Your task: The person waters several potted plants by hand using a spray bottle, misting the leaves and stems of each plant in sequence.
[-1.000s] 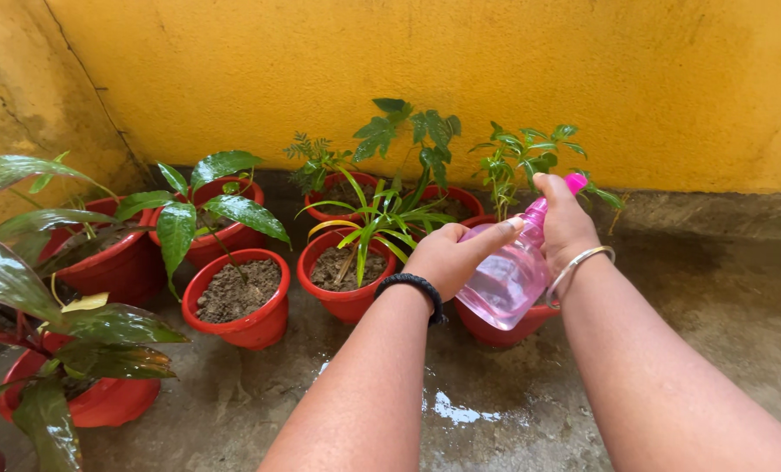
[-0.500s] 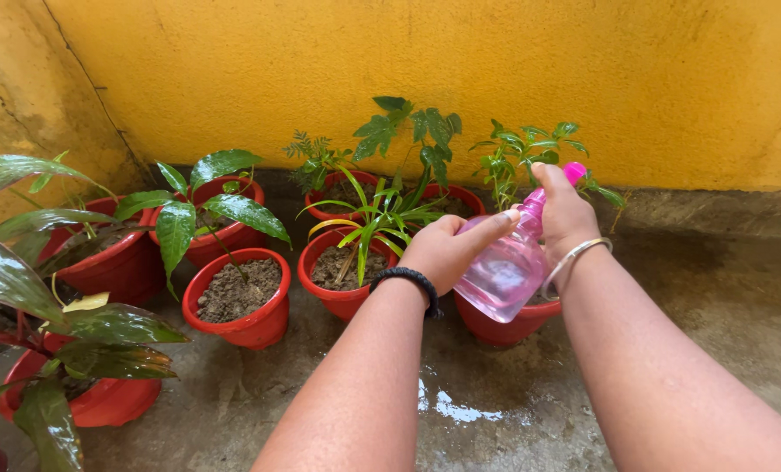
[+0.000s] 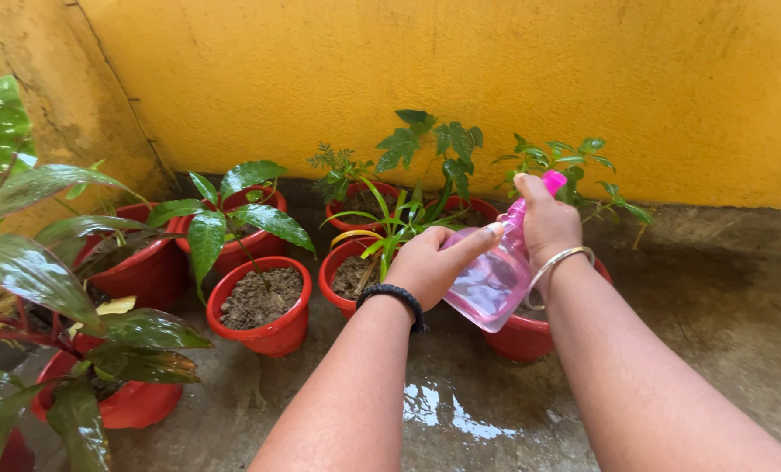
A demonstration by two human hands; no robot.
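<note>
Both hands wrap the bottle (image 3: pixel 493 278): left hand (image 3: pixel 427 267) cradles body, right hand (image 3: pixel 546 225) grips neck. Wet plastic may slip, hitting pot (image 3: pixel 530 334).

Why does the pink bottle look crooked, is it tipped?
Yes, tipped. The pink spray bottle leans between the left hand and right hand, nozzle up toward the wall.

Both bare forearms reached forward from the lower edge, converging. The left hand (image 3: pixel 430 262) was curled, its forefinger stretched out to the right, a black band on the wrist. The right hand (image 3: pixel 546 223) was closed in a grip, thumb raised, a silver bangle at the wrist.
</note>
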